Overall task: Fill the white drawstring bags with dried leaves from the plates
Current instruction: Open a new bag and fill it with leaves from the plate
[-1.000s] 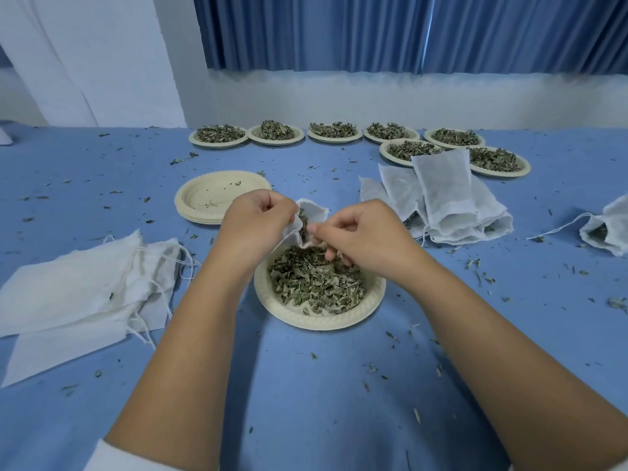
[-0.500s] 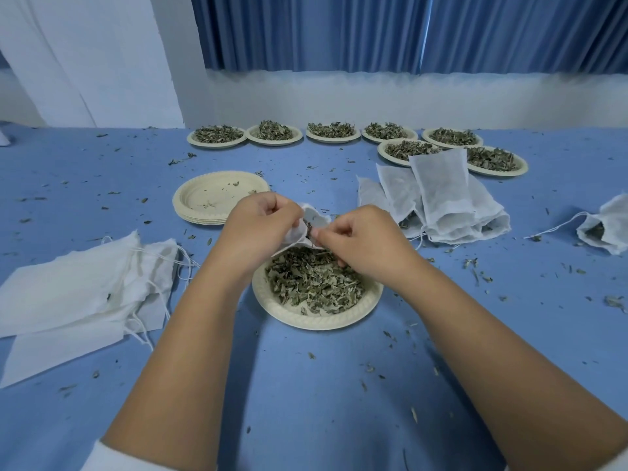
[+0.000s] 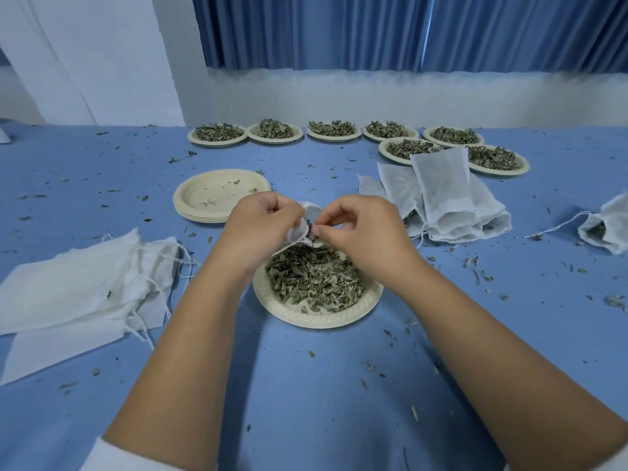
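A cream paper plate (image 3: pixel 295 314) heaped with dried leaves (image 3: pixel 314 280) sits in front of me on the blue table. Just above its far rim my left hand (image 3: pixel 261 222) grips a small white drawstring bag (image 3: pixel 300 229) by its mouth. My right hand (image 3: pixel 363 226) pinches dried leaves at the bag's opening, fingertips touching the mouth. Most of the bag is hidden behind both hands.
A stack of empty plates (image 3: pixel 217 195) lies behind my left hand. Flat empty bags (image 3: pixel 81 287) lie at the left, filled bags (image 3: pixel 445 195) at the right, another bag (image 3: pixel 608 226) at the right edge. Several leaf plates (image 3: pixel 275 134) line the back. Leaf crumbs litter the cloth.
Both hands have stayed over the plate's far rim with the bag. My right hand's fingertips have shifted slightly at the bag's mouth.
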A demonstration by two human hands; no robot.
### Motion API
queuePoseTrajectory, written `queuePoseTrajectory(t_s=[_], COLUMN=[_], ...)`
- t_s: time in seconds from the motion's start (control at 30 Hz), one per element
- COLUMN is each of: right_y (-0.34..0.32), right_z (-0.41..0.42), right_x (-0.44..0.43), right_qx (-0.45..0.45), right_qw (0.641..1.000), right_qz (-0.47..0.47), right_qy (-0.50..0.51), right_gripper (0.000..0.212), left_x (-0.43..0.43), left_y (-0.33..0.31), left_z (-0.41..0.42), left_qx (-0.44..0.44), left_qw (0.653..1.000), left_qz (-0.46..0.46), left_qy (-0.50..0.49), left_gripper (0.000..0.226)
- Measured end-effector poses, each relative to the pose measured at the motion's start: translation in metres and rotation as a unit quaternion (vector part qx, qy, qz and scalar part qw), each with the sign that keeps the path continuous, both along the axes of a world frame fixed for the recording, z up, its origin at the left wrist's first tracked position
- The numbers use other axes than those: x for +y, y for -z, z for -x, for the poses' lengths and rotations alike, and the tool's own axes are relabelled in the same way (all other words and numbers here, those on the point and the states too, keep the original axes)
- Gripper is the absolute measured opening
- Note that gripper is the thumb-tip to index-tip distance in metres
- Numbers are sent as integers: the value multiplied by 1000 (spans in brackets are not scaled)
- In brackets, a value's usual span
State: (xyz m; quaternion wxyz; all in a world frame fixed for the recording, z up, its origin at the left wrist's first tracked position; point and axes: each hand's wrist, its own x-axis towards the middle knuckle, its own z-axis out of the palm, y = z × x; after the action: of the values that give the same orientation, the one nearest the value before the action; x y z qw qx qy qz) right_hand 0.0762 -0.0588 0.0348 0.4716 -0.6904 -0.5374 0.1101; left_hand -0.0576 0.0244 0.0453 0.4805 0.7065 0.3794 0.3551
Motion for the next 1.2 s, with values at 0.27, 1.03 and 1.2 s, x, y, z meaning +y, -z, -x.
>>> queuePoseTrajectory(t_s=[0.27, 1.03, 1.2], right_y=[-3, 18, 11], right_z=[3, 17, 11], right_x=[-3, 1, -1], right_qx=[24, -226, -106], right_qw=[999, 958, 986], right_qz=[-31, 129, 85], right_qy=[-25, -124, -100], right_gripper=[29, 27, 25], left_x=[0, 7, 14], left_y=[-2, 3, 5], left_z=[0, 0, 3], left_qx=[-71, -64, -52], left_qw=[995, 992, 990], left_qz=[22, -9, -18], left_qy=[-70, -109, -134], left_gripper=[25, 16, 20])
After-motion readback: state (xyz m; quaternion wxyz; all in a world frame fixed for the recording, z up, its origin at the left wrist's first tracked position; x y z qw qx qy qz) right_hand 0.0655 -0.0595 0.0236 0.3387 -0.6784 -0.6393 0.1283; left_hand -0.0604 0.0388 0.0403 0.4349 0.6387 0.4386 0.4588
